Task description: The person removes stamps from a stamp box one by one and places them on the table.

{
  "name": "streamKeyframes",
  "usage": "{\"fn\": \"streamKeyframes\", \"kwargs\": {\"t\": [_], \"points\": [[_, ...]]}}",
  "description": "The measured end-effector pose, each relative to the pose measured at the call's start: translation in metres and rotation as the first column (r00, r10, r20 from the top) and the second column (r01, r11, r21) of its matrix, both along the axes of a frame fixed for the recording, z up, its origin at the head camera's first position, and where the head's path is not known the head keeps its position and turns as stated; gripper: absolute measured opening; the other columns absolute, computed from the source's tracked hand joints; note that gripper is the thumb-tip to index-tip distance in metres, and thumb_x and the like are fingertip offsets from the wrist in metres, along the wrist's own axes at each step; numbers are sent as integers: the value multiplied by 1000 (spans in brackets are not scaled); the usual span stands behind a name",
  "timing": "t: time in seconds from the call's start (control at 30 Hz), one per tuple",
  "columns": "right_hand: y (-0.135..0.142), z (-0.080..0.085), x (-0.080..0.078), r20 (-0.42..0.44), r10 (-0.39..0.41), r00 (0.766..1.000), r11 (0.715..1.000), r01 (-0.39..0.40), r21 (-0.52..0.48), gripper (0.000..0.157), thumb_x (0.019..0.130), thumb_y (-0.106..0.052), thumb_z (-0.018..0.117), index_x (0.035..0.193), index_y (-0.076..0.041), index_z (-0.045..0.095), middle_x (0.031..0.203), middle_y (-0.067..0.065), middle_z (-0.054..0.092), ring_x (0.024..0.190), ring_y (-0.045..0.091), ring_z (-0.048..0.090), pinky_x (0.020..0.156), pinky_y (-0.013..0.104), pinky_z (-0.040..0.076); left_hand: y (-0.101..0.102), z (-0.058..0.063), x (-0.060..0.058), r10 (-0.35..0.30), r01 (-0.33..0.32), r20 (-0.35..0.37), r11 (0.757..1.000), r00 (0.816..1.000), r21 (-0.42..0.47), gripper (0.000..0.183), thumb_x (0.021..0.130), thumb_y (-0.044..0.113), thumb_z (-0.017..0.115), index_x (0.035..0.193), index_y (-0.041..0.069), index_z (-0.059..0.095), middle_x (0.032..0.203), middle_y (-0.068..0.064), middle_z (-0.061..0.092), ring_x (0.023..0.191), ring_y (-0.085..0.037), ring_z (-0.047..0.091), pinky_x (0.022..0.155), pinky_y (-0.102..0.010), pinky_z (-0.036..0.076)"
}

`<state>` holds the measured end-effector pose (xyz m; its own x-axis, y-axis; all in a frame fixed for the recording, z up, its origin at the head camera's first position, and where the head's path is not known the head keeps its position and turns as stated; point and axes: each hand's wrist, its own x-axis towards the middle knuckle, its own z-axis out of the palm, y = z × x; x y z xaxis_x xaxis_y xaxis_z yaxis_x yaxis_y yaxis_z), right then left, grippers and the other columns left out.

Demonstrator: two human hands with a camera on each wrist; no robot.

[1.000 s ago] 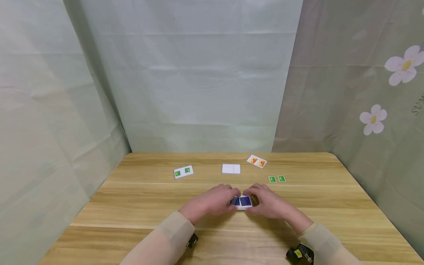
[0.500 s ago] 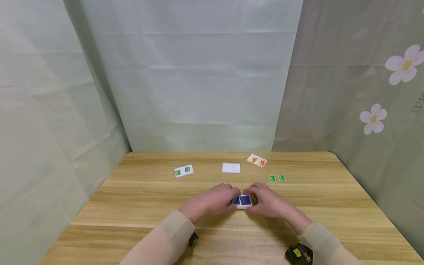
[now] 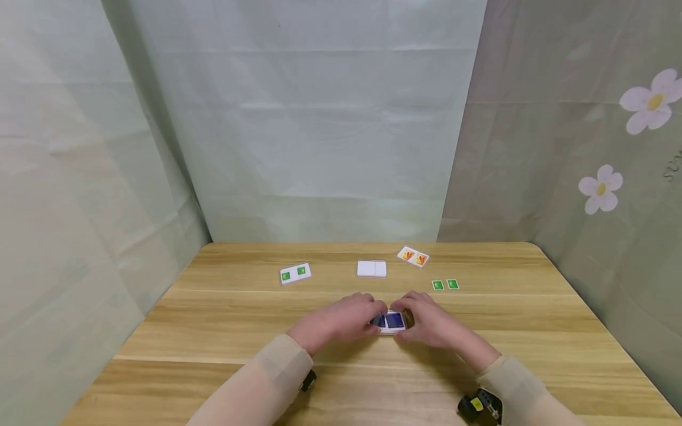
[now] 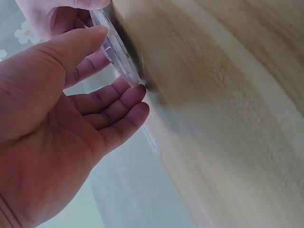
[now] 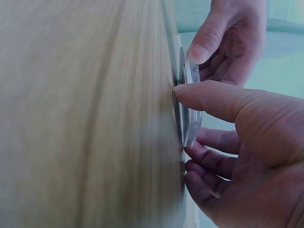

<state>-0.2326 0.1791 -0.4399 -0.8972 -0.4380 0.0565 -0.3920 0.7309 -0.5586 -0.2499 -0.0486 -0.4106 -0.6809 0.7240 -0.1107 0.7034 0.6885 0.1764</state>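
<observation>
My left hand point(image 3: 341, 318) and right hand point(image 3: 430, 320) pinch opposite ends of a stack of cards point(image 3: 395, 320) between fingers and thumbs. It sits low at the table point(image 3: 367, 378), whether touching I can't tell; a white card point(image 3: 367, 268) lies beyond.

Left hand point(image 3: 348, 318) faces right hand point(image 3: 424, 321), both pinching.

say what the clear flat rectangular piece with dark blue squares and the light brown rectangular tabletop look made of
Clear rectangular piece: probably glossy hard plastic; its transparent edges catch highlights in both wrist views. Light brown tabletop: wood or printed laminate, smooth with a faint sheen; the streaky grain fits either.
</observation>
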Motion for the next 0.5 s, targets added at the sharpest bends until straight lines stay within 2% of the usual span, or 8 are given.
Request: {"fn": "streamKeyframes", "kwargs": {"t": [0.23, 0.5], "points": [[3, -1, -2, -8, 14, 1000, 1000, -14, -4, 59, 82, -17, 100, 134, -5, 74, 130, 8, 67, 120, 31, 59, 104, 55, 53, -1, 0, -2, 11, -12, 34, 999, 999, 39, 37, 108, 25, 75, 142, 14, 68, 118, -4, 70, 98, -11, 61, 91, -29, 55], [4, -3, -2, 44, 3, 999, 1000, -2, -28, 65, 83, -22, 100, 140, -8, 71, 131, 5, 63, 117, 26, 55, 99, 51, 52, -8, -3, 0, 43, -48, 61, 995, 997, 84, 43, 105, 25, 79, 146, 16, 67, 127, -5, 70, 104, -10, 61, 93, -30, 55]]}}
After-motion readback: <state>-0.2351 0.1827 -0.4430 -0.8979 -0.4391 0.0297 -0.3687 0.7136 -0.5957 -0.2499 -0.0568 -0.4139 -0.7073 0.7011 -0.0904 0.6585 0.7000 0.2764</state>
